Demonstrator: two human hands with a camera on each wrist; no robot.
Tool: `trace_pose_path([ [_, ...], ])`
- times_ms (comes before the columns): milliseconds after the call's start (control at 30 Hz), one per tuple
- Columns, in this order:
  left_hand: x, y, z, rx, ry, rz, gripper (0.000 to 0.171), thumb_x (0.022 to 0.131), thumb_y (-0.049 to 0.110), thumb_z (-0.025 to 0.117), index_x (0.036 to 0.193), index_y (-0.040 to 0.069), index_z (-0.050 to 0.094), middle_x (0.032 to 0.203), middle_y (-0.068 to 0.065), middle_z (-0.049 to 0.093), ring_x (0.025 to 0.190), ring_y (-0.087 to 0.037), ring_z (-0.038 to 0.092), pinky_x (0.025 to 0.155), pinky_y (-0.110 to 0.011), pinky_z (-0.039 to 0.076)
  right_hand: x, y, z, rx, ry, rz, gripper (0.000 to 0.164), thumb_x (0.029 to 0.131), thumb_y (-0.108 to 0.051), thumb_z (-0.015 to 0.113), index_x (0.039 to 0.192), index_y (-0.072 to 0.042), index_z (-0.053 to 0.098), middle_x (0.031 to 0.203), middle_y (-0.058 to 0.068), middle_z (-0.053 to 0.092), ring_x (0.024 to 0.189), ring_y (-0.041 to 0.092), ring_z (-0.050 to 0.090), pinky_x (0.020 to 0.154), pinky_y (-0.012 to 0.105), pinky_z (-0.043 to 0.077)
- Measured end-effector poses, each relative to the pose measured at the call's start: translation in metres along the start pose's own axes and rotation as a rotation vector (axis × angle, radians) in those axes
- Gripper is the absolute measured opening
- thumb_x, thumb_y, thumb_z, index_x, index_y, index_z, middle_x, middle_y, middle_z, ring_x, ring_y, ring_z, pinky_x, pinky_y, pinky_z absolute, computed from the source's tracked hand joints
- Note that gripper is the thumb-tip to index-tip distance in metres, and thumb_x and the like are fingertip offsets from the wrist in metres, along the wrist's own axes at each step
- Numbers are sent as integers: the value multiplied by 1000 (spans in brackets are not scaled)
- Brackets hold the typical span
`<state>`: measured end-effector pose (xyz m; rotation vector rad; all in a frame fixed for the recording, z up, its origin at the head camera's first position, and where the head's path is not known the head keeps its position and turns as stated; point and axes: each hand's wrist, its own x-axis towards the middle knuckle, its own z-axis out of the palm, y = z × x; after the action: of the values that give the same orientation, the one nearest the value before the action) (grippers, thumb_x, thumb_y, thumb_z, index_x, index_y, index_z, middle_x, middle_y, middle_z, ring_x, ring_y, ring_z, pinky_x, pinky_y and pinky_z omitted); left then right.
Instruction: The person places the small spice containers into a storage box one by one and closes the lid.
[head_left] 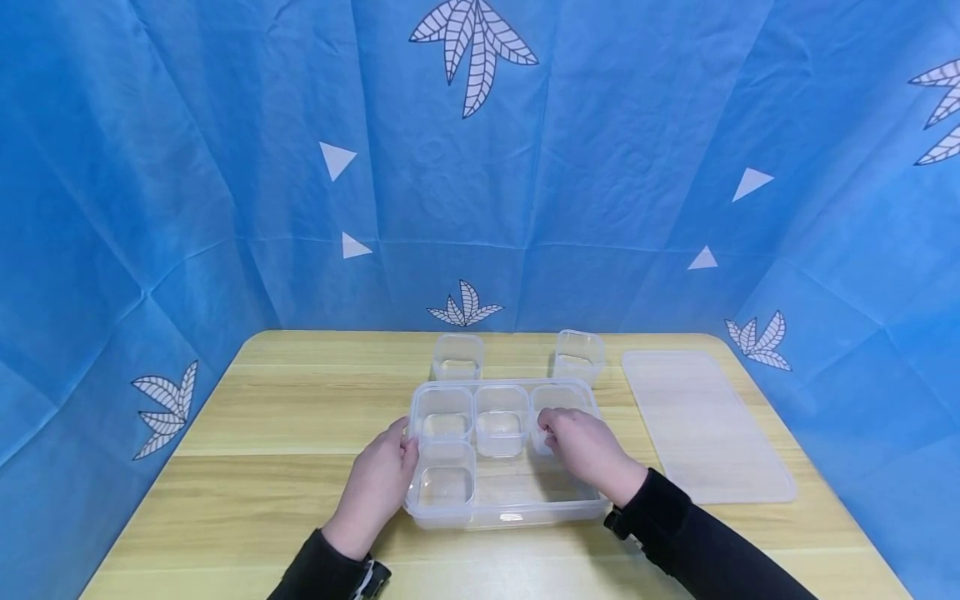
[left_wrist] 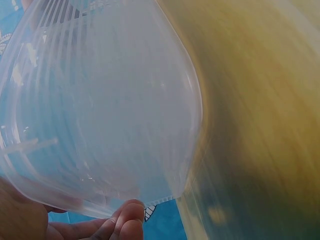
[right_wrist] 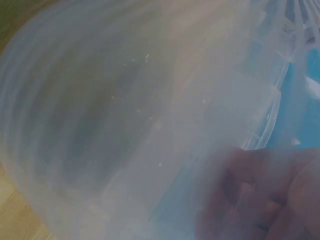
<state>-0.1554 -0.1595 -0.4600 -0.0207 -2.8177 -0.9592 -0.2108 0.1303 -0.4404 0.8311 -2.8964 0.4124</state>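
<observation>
In the head view, we see a clear box point(head_left: 517, 515) on the wooden table point(head_left: 285, 467), with four small cups standing inside it: a back-left cup point(head_left: 444, 408), a middle cup point(head_left: 502, 412), a back-right cup point(head_left: 562, 398) and a front-left cup point(head_left: 447, 485). Two loose cups point(head_left: 457, 354) point(head_left: 579, 354) stand just behind the box, and a flat lid point(head_left: 708, 425) lies to its right. The left hand point(head_left: 378, 471) grips the box's left side, thumb near the rim. The right hand point(head_left: 588, 442) has its fingers curled together and appears to pinch the back-right cup's wall inside the box.

In the left wrist view, we find a broad, translucent wall filling much of the picture, with the fingers closed about its edge. We judge the plastic light, fairly stiff and a little slippery, so a side wall under the rim seems the steadiest hold.

In the right wrist view, we look through hazy, blurred plastic at bent fingers; their exact contact is hidden from us. The cups look lighter still and thin-walled; we would pinch one at its upper edge, gently enough not to flex it.
</observation>
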Motion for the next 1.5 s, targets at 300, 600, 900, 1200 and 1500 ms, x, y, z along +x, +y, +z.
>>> trace_pose_path([
  [300,1,-1,1,-1,3,2,42,101,16,57,134,-9,54,89,-11,63,76,-21,62,71,-42,56,2,1,1,0,1,17,32,85,2,73,75,-17,49,68,-6,43,63,12,41,56,27,36],
  [600,0,0,0,-1,0,1,41,101,15,57,134,-9,55,92,-13,65,78,-22,61,73,-43,56,2,2,4,2,-6,27,30,86,1,73,76,-17,50,70,-6,45,65,12,42,57,27,38],
  [900,-1,2,-2,-5,-1,7,41,100,13,58,133,-10,54,87,-9,62,73,-19,59,67,-39,55,2,2,3,6,2,27,30,85,0,74,76,-16,51,71,-7,49,65,11,46,59,28,42],
  [1200,-1,1,-2,-3,0,14,41,100,13,57,134,-11,54,89,-11,64,75,-20,60,69,-41,55,-2,-2,1,65,4,49,16,82,-6,80,92,-8,67,90,3,68,88,22,66,79,38,54],
  [1500,0,-1,1,-2,-3,0,43,101,15,57,135,-10,53,88,-10,63,72,-18,59,65,-37,54,-5,-5,-9,74,21,54,23,84,-7,79,104,-4,69,93,4,69,90,23,65,82,39,54],
])
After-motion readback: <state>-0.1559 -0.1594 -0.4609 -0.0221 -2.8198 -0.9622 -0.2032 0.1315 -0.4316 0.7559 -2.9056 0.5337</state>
